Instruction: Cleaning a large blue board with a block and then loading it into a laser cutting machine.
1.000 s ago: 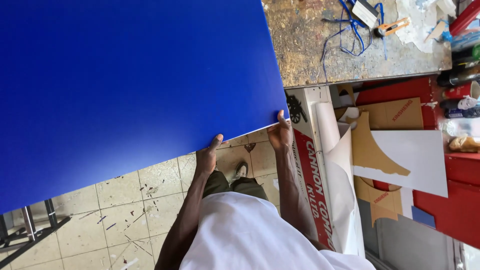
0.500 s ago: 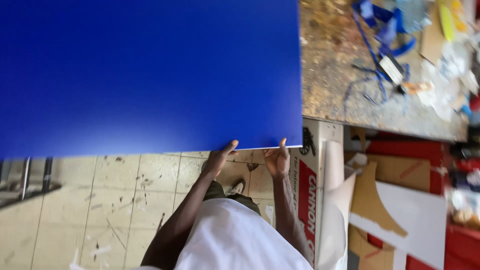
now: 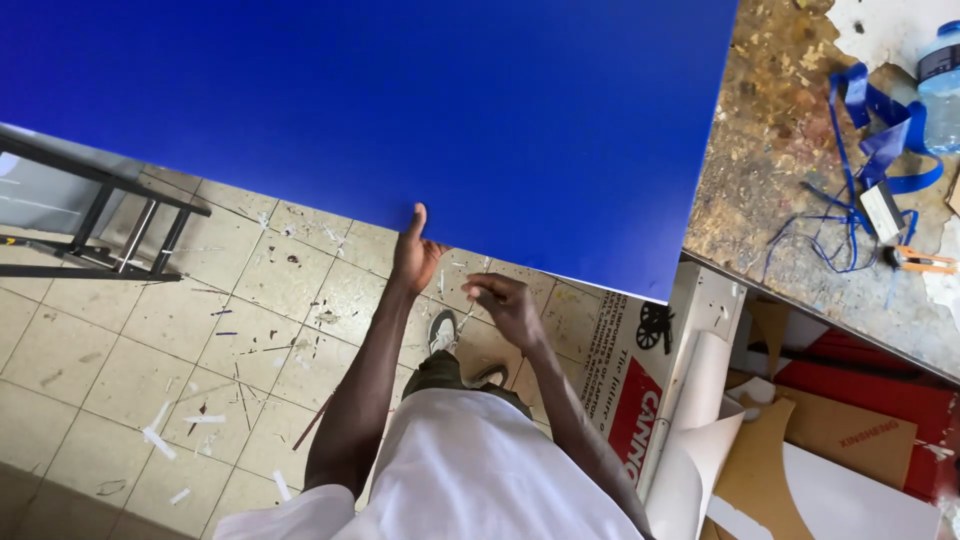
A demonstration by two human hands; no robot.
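Blue board [image 3: 380, 110] half over the worktable [image 3: 790, 170], half over the floor.
Our left hand [image 3: 415, 255] pinches its near edge to steady the overhang; right hand [image 3: 510, 305], loosely curled and empty, hangs just below it.

A workshop: scarred, stained workbench [image 3: 790, 190], cardboard offcuts [image 3: 800, 450] (some red), scraps littering tiled floor [image 3: 120, 360].

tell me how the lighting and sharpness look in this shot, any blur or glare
Head view: even daylight, no harsh glare; the blue sheet shades darker toward its top left. The right hand is slightly motion-blurred, the left hand sharper. Floor tiles are crisp.
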